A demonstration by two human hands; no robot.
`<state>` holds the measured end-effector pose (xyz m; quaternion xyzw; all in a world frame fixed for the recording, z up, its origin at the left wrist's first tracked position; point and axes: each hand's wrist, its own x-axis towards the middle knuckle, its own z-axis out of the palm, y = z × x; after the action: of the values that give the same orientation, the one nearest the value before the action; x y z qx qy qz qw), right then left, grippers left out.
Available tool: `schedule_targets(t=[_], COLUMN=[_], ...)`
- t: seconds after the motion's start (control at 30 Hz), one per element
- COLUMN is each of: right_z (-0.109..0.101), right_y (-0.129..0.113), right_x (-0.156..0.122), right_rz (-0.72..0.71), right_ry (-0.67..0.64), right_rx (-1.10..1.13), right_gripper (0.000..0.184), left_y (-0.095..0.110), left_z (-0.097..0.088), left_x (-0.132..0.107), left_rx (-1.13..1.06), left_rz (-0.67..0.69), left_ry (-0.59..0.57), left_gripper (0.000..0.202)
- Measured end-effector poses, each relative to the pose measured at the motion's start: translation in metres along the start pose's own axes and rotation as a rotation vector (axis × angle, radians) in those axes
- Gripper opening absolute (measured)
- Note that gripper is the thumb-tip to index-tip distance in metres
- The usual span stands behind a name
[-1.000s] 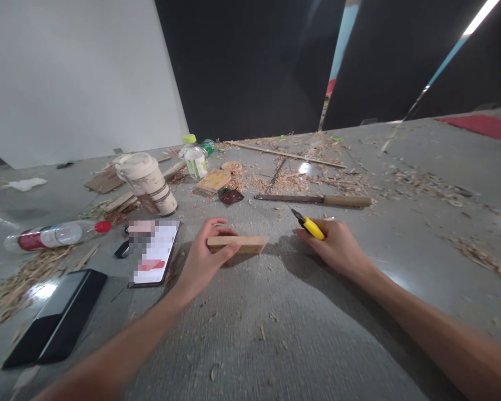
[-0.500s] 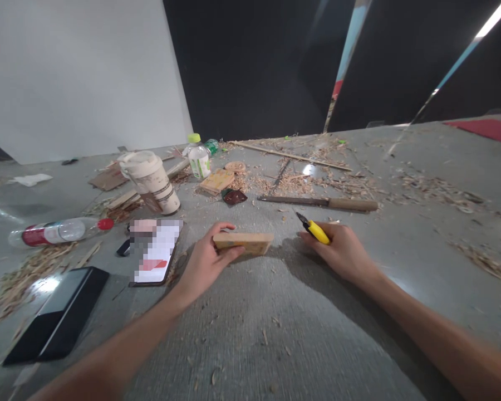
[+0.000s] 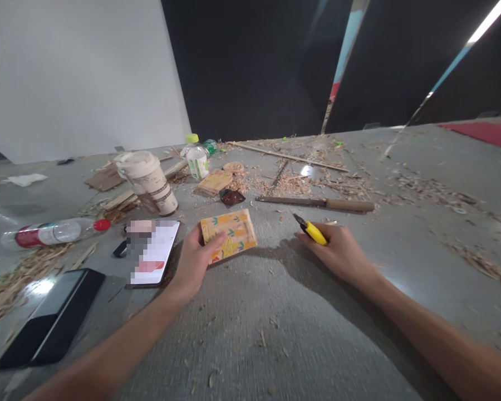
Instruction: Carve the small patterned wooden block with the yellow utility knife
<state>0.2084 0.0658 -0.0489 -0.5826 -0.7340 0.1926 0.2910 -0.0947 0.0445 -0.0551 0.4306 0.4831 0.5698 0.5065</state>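
Both hands sit low over the grey surface (image 3: 275, 323), each busy with one thing. Our left hand (image 3: 192, 262) pinches the block (image 3: 231, 233) at its near left corner, thumb laid across the face and fingers tucked behind. We judge this grip props the block at a tilt so that its face turns up toward us. Whether its lower edge touches the surface we cannot tell.

Our right hand (image 3: 343, 252) is closed around the knife (image 3: 314, 231) and rests on the surface, well apart from the block. The dark blade pokes out past the knuckles and points away from us and from the left hand, probably to keep the edge clear of skin.

Seen face on, the block is a flat rectangle of pale wood with a raised border like a frame. Orange, yellow and green marks cover it, with a yellow starlike shape just beside the thumb.

Just left of the left hand lies a phone (image 3: 152, 252). Beyond the right hand lies a chisel (image 3: 317, 204), with shavings (image 3: 292, 181) scattered past it.
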Motion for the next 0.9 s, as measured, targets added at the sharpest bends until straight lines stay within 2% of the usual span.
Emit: schedule_targets(t=[0.23,0.9], right_z=[-0.001,-0.003], right_y=[0.001,-0.003], right_x=[-0.001,-0.001], right_rz=[-0.006,-0.041], right_ry=[-0.015,-0.046], right_rx=[-0.002,-0.004], right_gripper=[0.036,0.029], left_y=[0.010,0.016], left_z=[0.005,0.007], left_x=[0.000,-0.002], left_rx=[-0.128,-0.145], left_rz=[-0.087,-0.134], left_ry=[0.007,-0.011], left_gripper=[0.051,0.047])
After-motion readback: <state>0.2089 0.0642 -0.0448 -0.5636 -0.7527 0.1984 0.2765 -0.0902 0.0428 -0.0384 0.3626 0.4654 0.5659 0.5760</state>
